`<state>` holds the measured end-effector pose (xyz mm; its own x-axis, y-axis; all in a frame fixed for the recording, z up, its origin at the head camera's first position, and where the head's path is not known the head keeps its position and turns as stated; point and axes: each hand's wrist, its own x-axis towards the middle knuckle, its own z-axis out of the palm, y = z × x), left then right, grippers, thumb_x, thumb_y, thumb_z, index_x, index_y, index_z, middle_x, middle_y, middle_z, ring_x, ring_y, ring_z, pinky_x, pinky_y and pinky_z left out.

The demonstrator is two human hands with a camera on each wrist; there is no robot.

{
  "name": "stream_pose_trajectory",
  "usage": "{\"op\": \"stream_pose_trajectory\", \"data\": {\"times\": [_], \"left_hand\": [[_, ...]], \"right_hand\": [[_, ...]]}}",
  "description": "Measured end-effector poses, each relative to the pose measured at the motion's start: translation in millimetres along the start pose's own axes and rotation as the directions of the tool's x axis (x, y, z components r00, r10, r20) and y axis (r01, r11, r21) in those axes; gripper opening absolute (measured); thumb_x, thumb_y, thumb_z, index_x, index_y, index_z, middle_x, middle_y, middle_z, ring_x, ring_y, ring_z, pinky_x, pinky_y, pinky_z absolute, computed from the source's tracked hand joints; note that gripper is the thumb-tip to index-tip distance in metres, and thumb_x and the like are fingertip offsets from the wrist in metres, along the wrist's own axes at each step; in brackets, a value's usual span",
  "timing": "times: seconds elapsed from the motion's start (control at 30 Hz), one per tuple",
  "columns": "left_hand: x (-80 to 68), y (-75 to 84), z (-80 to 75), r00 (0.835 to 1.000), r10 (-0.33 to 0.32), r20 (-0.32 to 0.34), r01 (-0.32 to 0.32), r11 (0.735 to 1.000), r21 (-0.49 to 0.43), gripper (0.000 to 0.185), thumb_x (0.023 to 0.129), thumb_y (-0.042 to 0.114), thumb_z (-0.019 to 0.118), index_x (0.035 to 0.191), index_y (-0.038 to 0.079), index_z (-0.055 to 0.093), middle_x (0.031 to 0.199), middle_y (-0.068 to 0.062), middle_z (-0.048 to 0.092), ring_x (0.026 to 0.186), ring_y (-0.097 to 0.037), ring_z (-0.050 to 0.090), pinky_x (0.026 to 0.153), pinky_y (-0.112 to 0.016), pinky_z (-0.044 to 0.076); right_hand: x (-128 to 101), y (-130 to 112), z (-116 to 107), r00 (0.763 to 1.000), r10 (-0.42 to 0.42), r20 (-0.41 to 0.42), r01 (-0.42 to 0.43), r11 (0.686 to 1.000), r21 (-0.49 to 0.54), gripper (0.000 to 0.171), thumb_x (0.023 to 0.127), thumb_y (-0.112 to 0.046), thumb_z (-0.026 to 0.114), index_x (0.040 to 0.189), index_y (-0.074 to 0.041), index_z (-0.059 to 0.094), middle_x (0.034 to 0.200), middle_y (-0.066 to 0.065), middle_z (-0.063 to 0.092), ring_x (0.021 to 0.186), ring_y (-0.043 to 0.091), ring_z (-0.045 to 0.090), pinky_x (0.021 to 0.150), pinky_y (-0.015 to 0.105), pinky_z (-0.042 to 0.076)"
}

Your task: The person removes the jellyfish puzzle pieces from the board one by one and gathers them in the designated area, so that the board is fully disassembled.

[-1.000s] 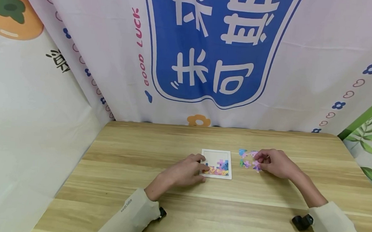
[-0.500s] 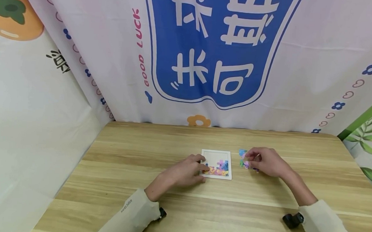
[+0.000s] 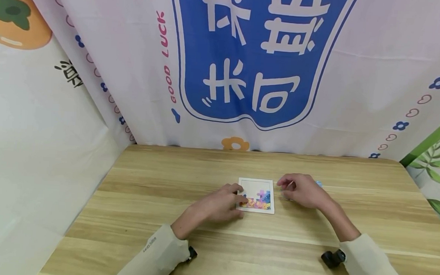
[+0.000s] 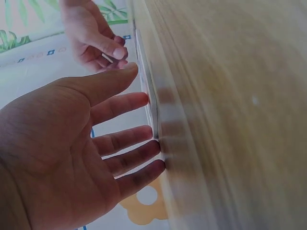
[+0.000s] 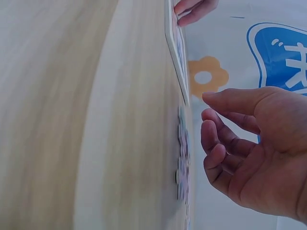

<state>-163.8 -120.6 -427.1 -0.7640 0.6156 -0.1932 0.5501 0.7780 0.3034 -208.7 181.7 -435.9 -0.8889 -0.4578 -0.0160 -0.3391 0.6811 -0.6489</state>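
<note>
A white square puzzle tray [image 3: 256, 182] lies flat on the wooden table [image 3: 164, 180], with coloured pieces filling its lower part. My left hand [image 3: 235, 197] rests beside it, straight fingers [image 4: 139, 136] touching the tray's left edge [image 4: 146, 81]. My right hand [image 3: 287, 185] hovers just right of the tray, fingers curled. In the left wrist view a thin pale puzzle piece [image 4: 107, 58] shows pinched between its thumb and fingers. That hand covers most of the loose pieces [image 5: 182, 143]; one blue piece [image 3: 318, 183] peeks out behind it.
Printed cloth backdrops [image 3: 254, 72] close the table in at the back and on both sides. Bare wood lies on every side of the tray. Black wrist cameras [image 3: 333, 258] sit on both sleeves.
My right hand has moved left from the loose pieces to the tray's right edge, now hiding most of them. The left hand and the tray have stayed put.
</note>
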Motion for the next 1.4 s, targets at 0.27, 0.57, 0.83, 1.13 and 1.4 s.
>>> {"op": "stream_pose_trajectory", "data": {"times": [0.27,0.57,0.83,1.13,1.4], "left_hand": [[5.3,6.0,-0.2,1.000,0.016,0.009,-0.017,0.999,0.031,0.047,0.106,0.040,0.069,0.150,0.025,0.065,0.166,-0.005,0.048,0.153,-0.026,0.045,0.125,-0.045,0.046],[16.0,18.7,-0.5,0.997,0.033,0.069,-0.037,0.998,0.059,0.051,0.106,0.044,0.067,0.155,0.030,0.059,0.169,-0.006,0.045,0.159,-0.037,0.039,0.128,-0.053,0.040],[18.2,22.6,4.3,0.997,0.026,0.079,-0.030,0.998,0.055,0.057,0.107,0.044,0.067,0.160,0.028,0.054,0.170,-0.008,0.042,0.156,-0.032,0.042,0.127,-0.050,0.042],[18.4,22.9,4.0,0.998,0.049,0.049,-0.053,0.995,0.082,0.056,0.106,0.044,0.068,0.158,0.027,0.056,0.167,-0.008,0.045,0.150,-0.029,0.047,0.123,-0.046,0.047],[20.0,20.7,5.2,0.998,0.043,0.052,-0.047,0.995,0.083,0.056,0.106,0.043,0.068,0.158,0.028,0.056,0.167,-0.006,0.046,0.149,-0.028,0.048,0.123,-0.044,0.047]], "right_hand": [[8.4,-11.9,7.5,0.999,-0.032,0.022,0.031,0.999,0.028,0.020,0.095,-0.003,0.077,0.114,-0.005,0.077,0.102,0.005,0.076,0.089,0.014,0.064,0.077,0.026,0.054],[16.0,-18.4,18.6,0.998,-0.029,0.059,0.026,0.999,0.042,0.023,0.093,-0.001,0.079,0.115,-0.005,0.076,0.100,0.006,0.072,0.084,0.014,0.060,0.078,0.030,0.053],[19.5,-21.2,25.1,0.996,-0.031,0.085,0.027,0.999,0.041,0.023,0.092,0.000,0.079,0.114,-0.007,0.076,0.098,0.005,0.070,0.080,0.012,0.058,0.072,0.026,0.049],[23.5,-21.8,25.1,0.995,-0.024,0.100,0.021,0.999,0.030,0.022,0.091,0.002,0.078,0.111,-0.007,0.076,0.098,0.004,0.072,0.080,0.012,0.059,0.073,0.027,0.050],[24.2,-22.6,26.4,0.996,-0.006,0.092,0.003,0.999,0.038,0.024,0.091,0.004,0.079,0.111,-0.008,0.078,0.099,0.003,0.072,0.082,0.012,0.060,0.074,0.026,0.052]]}}
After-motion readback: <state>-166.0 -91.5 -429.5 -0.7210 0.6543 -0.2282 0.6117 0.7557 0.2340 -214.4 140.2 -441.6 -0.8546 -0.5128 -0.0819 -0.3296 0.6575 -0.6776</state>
